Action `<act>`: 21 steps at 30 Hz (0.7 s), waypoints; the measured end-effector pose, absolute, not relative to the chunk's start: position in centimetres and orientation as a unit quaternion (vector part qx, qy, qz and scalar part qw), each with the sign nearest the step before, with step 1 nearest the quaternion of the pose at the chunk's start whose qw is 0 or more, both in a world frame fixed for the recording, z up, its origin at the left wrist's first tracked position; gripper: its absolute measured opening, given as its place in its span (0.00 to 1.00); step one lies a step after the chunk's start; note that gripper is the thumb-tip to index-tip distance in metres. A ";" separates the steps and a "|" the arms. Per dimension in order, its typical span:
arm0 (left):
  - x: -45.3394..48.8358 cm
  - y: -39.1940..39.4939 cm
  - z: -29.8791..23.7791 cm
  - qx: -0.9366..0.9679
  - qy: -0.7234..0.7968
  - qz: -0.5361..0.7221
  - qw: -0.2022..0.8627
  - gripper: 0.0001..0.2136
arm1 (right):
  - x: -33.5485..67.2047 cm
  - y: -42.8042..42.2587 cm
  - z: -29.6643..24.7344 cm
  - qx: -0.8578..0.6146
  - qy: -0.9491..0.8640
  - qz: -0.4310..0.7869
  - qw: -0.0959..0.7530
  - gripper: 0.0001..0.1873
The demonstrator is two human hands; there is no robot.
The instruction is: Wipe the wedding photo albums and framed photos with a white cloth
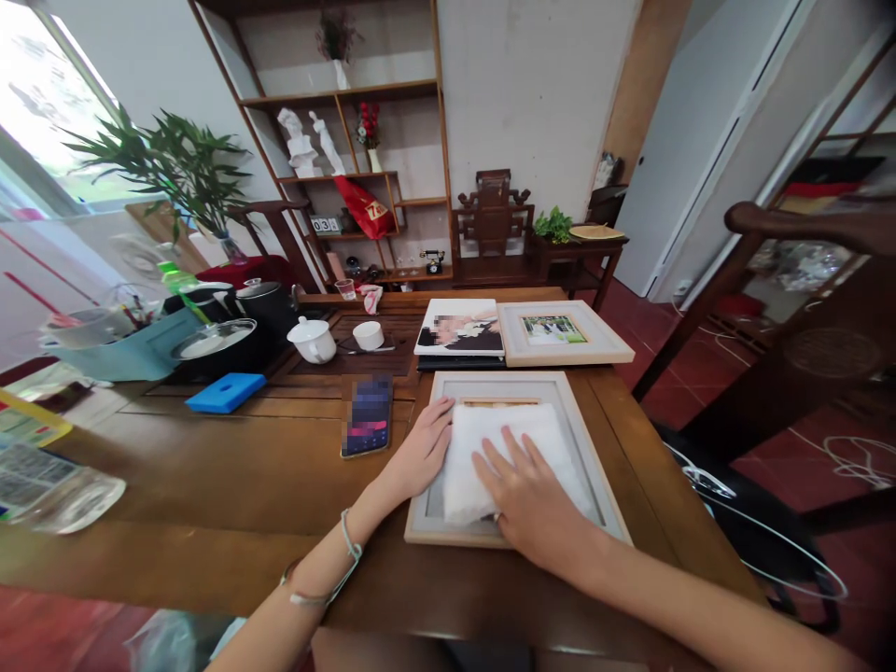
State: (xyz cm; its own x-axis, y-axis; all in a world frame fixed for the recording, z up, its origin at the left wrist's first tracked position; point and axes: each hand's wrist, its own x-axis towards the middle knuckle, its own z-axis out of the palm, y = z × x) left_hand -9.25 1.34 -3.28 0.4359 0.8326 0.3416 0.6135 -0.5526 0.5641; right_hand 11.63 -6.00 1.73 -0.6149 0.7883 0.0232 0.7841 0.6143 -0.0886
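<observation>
A light wooden picture frame [592,457] lies flat near the table's front edge, with a white cloth [466,467] spread over much of its middle. My right hand [528,485] rests on the cloth, fingers spread and pointing away from me. At the frame's left side, my left hand [427,443] lies with its fingers stretched along the border, close to the cloth's edge. The cloth and my right hand hide most of the picture inside; only a strip shows at the top.
Behind lie a second framed photo [570,359] and a photo panel [460,331]. A phone [368,415] is left of my hands. Farther left are a blue box [225,393], a teapot [312,342], a white cup [368,335] and a clear bottle [63,490]. A chair [805,345] stands right.
</observation>
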 end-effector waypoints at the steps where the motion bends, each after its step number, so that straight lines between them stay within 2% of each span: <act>1: -9.3 1.3 -3.2 0.824 0.435 0.311 0.188 0.20 | 10.9 -6.3 1.5 -0.425 -0.904 0.028 0.033 0.32; 7: -9.3 1.4 -3.0 0.807 0.434 0.339 0.212 0.21 | 8.7 -8.7 1.3 -0.370 -0.928 -0.022 0.042 0.30; 11: -9.2 1.3 -3.0 0.813 0.436 0.331 0.200 0.18 | 10.6 -9.0 2.1 -0.339 -0.941 -0.007 -0.001 0.32; 14: -9.2 1.2 -3.0 0.825 0.431 0.314 0.185 0.17 | 13.7 -8.4 3.6 -0.369 -0.928 0.039 -0.028 0.29; 17: -9.3 1.2 -3.0 0.829 0.432 0.303 0.182 0.17 | 17.0 -6.9 4.9 -0.423 -0.903 0.079 -0.010 0.26; 21: -9.5 1.2 -3.0 0.836 0.429 0.294 0.177 0.17 | 19.4 -3.7 4.9 -0.507 -0.861 0.042 -0.014 0.26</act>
